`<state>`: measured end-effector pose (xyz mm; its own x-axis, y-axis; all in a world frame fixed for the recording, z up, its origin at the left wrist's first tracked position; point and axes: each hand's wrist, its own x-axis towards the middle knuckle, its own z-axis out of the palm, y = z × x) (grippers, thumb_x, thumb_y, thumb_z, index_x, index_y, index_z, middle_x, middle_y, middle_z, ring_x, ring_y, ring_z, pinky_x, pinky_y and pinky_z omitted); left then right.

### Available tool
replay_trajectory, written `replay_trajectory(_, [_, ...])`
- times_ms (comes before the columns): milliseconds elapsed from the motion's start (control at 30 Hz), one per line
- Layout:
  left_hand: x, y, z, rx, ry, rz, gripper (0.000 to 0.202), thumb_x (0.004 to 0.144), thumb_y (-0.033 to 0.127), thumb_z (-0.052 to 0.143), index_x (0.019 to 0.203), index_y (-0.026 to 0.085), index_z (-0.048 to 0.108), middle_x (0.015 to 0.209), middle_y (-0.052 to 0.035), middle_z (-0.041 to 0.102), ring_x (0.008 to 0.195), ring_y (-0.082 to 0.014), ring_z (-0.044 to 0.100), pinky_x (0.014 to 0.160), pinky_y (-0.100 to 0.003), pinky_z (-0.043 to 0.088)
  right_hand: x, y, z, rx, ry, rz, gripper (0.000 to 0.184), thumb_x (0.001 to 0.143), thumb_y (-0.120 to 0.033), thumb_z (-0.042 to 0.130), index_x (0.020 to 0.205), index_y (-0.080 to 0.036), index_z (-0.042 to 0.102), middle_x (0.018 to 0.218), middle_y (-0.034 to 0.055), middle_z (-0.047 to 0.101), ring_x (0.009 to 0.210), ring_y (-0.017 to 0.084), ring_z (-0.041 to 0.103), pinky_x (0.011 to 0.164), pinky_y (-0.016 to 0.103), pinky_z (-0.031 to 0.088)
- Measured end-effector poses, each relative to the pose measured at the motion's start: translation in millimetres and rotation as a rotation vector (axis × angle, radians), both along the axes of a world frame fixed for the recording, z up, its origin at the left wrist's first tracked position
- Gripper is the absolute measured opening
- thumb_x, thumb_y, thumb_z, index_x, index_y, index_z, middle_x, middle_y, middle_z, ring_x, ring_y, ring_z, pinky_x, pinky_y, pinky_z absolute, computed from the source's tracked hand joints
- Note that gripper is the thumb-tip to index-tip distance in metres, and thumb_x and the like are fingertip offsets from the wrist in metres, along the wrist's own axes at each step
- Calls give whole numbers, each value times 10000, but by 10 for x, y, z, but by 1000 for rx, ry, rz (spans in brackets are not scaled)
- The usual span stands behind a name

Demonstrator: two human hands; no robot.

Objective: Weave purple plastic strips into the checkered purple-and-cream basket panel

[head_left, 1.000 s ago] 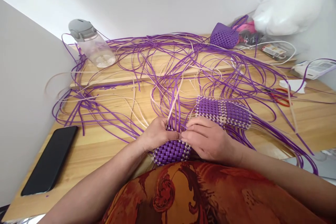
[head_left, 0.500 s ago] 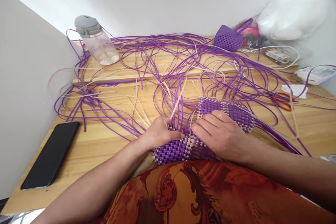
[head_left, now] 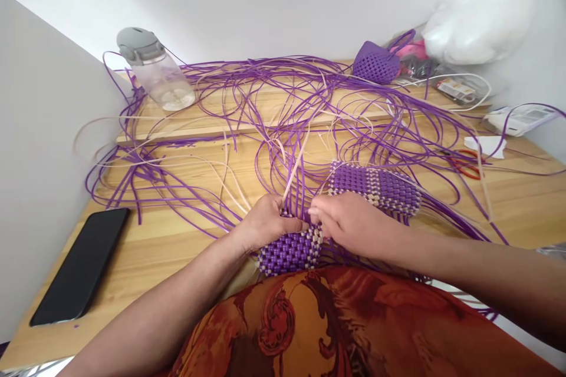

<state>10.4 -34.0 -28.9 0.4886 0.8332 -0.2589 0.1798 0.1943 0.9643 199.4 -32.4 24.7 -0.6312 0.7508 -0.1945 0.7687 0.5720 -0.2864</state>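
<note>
Near the table's front edge lies a piece of purple and cream weaving [head_left: 289,253], made of narrow strips. My left hand [head_left: 265,225] grips its upper edge, the thumb pressed on top and the fingers hidden behind. Loose purple and cream strips [head_left: 297,179] stand up from the weave just beyond that thumb. At the right end of this edge my right hand [head_left: 349,221] is closed, its thumb and fingers pinched together. What the pinch holds is hidden. A second woven section [head_left: 375,185] with a cream band lies behind my right hand.
Long purple strips [head_left: 283,70] tangle across the back of the wooden table [head_left: 145,259]. A clear bottle with a grey lid [head_left: 154,68] stands back left, a black phone [head_left: 82,265] front left. To the right are a purple woven pouch [head_left: 375,63], orange-handled pliers [head_left: 466,164] and white stuffing [head_left: 477,17].
My right hand has come off the second woven section and moved left to the edge by my left thumb, its fingers now pinched. My left hand keeps its grip. The view has shifted slightly.
</note>
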Motion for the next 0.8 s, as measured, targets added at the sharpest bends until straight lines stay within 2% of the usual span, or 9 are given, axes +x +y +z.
replay_trajectory(67, [0,-1,-14,0,14,4,167,689,204,652,838,147,704,814,-6,691,752,-154,607,731,-248,447,8,46,-4,-52,83,-38,277,945,-210,337,797,-161,565,701,20,620,599,107,523,573,241,298])
replay_trajectory(133, [0,1,-24,10,35,8,158,688,203,656,826,143,703,810,-11,694,750,-158,610,729,-251,449,29,63,24,-23,90,8,267,939,-190,352,790,-161,572,735,24,622,668,116,548,614,241,323])
replay_trajectory(233, [1,0,-29,7,48,9,155,686,203,658,822,140,698,818,-17,698,747,-166,615,724,-259,455,78,55,124,74,-46,104,196,889,-125,424,809,-162,599,824,41,629,732,139,571,622,255,327])
replay_trajectory(367, [2,-8,-12,-27,25,-8,175,699,213,647,856,147,690,833,-20,697,781,-178,625,737,-267,458,137,-3,300,214,-250,67,152,818,-91,498,895,-181,592,771,20,623,580,144,536,520,278,247])
replay_trajectory(467, [-1,-13,-2,-11,37,2,154,695,208,649,829,146,692,806,-13,691,735,-162,611,706,-257,452,123,-88,364,344,-227,105,145,804,-90,521,895,-183,586,762,29,610,636,172,544,558,295,269])
replay_trajectory(533, [-5,-15,-1,23,60,15,147,689,204,653,816,146,696,791,-8,685,713,-154,598,695,-254,447,87,-142,334,387,-182,152,113,808,-100,525,848,-175,599,797,52,609,739,199,546,635,313,305])
replay_trajectory(600, [-9,-17,-4,47,69,18,159,689,205,654,828,146,704,799,-8,686,725,-157,597,709,-258,446,51,-166,255,318,-119,184,126,811,-93,506,791,-165,608,819,64,609,789,198,527,685,317,316])
replay_trajectory(667, [-11,-19,-7,39,51,12,183,692,211,655,855,150,714,808,-9,689,742,-161,603,728,-264,449,31,-144,160,145,-38,159,167,829,-101,471,737,-160,598,780,48,602,749,162,508,671,290,315])
replay_trajectory(800, [-8,-22,-25,-14,-3,11,213,685,224,677,880,153,721,818,-17,698,751,-162,611,735,-266,453,35,-11,21,-151,140,-52,221,864,-198,452,682,-167,573,643,-13,567,607,91,459,591,234,281])
